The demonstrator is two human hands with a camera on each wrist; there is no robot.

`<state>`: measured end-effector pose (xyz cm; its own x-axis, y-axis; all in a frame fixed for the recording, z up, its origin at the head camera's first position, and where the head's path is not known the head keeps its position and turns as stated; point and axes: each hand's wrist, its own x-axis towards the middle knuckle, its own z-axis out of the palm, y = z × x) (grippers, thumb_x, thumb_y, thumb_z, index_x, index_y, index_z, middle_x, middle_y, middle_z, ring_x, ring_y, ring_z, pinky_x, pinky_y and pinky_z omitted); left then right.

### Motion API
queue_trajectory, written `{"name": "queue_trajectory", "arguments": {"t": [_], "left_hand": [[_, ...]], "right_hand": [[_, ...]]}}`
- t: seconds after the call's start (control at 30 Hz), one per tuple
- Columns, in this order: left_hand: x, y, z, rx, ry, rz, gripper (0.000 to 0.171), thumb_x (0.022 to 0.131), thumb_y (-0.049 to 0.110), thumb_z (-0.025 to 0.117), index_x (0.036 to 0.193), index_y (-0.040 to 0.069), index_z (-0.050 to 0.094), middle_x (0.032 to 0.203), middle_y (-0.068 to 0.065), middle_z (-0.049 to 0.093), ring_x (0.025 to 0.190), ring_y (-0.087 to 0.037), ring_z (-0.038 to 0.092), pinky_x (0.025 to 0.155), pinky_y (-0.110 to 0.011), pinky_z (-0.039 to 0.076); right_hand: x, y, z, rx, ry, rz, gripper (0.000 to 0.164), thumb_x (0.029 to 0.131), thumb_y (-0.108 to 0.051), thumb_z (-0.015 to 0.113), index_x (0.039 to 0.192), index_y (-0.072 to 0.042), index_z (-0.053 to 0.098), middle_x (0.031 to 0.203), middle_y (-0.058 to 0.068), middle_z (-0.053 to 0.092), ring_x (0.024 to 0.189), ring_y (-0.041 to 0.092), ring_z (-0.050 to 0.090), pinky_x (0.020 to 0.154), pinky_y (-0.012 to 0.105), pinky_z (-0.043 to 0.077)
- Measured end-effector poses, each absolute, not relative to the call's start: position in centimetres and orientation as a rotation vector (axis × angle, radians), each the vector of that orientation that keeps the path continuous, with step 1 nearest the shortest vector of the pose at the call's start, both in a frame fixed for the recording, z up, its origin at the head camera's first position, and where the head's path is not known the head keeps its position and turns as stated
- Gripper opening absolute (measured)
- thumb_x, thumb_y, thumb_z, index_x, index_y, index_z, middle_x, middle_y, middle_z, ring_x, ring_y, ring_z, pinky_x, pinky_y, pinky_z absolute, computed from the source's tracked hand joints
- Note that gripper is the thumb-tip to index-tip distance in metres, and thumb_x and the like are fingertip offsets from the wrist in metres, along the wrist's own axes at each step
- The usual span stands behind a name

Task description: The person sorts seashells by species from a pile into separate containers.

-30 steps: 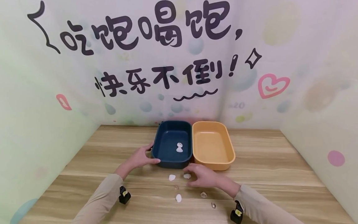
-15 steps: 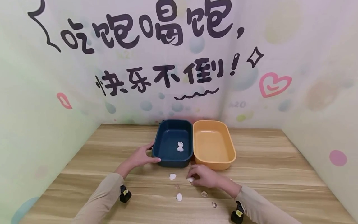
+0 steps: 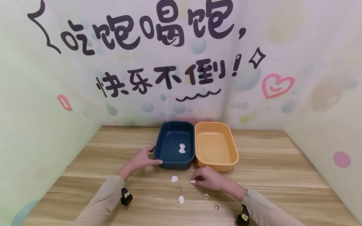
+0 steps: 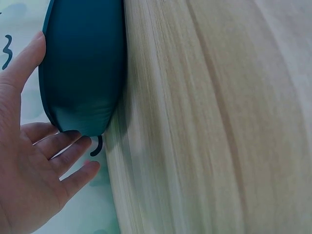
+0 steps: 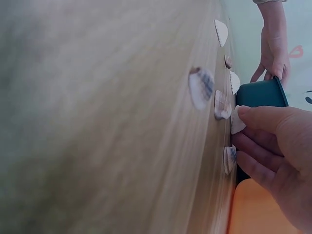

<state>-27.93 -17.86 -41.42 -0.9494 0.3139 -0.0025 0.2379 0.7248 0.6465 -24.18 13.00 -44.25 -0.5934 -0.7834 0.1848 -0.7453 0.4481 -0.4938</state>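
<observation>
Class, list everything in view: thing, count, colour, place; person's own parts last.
Walls: 3, pale, back and sides
Table: 1, tan, central
Blue tub: 1, navy, on table
Orange tub: 1, orange, beside blue tub
Tub shells: 2, white, in blue tub
White shells: 2, white, on table
Patterned shells: 4, brownish, on table; right wrist view shows all
Held shell: 1, white, near tubs
Wrist units: 2, black, by sleeves
Sleeves: 2, beige, foreground
Left hand: 1, gripping blue tub
Right hand: 1, pinching held shell

Small white fan-shaped seashell: pinched in my right hand, before the dark-blue, round-cornered plastic bin. Bin upright, open-topped, my left hand round its near-left corner; two white shells inside.
</observation>
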Motion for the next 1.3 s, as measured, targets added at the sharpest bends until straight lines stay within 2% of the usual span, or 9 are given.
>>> {"name": "queue_trajectory", "arguments": {"t": [0.37, 0.63, 1.3], "left_hand": [[-27.9, -18.1, -41.5, 0.458, 2.820, 1.027, 0.097, 0.070, 0.050, 0.072, 0.141, 0.001, 0.027, 0.135, -0.023, 0.041, 0.121, -0.035, 0.042, 0.094, -0.048, 0.040], [-28.0, -18.1, -41.6, 0.470, 2.817, 1.036, 0.096, 0.071, 0.049, 0.072, 0.142, 0.001, 0.027, 0.135, -0.023, 0.041, 0.121, -0.035, 0.042, 0.094, -0.048, 0.040], [-27.9, -18.0, -41.5, 0.462, 2.830, 1.019, 0.098, 0.069, 0.051, 0.072, 0.142, 0.002, 0.027, 0.134, -0.023, 0.042, 0.121, -0.035, 0.043, 0.094, -0.049, 0.039]], "right_hand": [[-23.9, 13.2, -44.0, -1.336, 2.623, -0.839, 0.011, 0.086, -0.008, 0.061, 0.094, -0.010, 0.069, 0.089, -0.006, 0.066, 0.081, -0.001, 0.056, 0.072, 0.016, 0.047], [-23.8, 12.9, -42.1, -1.255, 2.587, -0.922, 0.013, 0.087, -0.009, 0.060, 0.097, -0.006, 0.068, 0.088, -0.003, 0.066, 0.071, 0.001, 0.054, 0.066, 0.016, 0.048], [-24.8, 12.1, -37.9, -1.428, 2.704, -0.767, 0.012, 0.084, -0.006, 0.063, 0.094, -0.005, 0.069, 0.091, 0.001, 0.068, 0.078, 0.004, 0.059, 0.071, 0.016, 0.049]]}}
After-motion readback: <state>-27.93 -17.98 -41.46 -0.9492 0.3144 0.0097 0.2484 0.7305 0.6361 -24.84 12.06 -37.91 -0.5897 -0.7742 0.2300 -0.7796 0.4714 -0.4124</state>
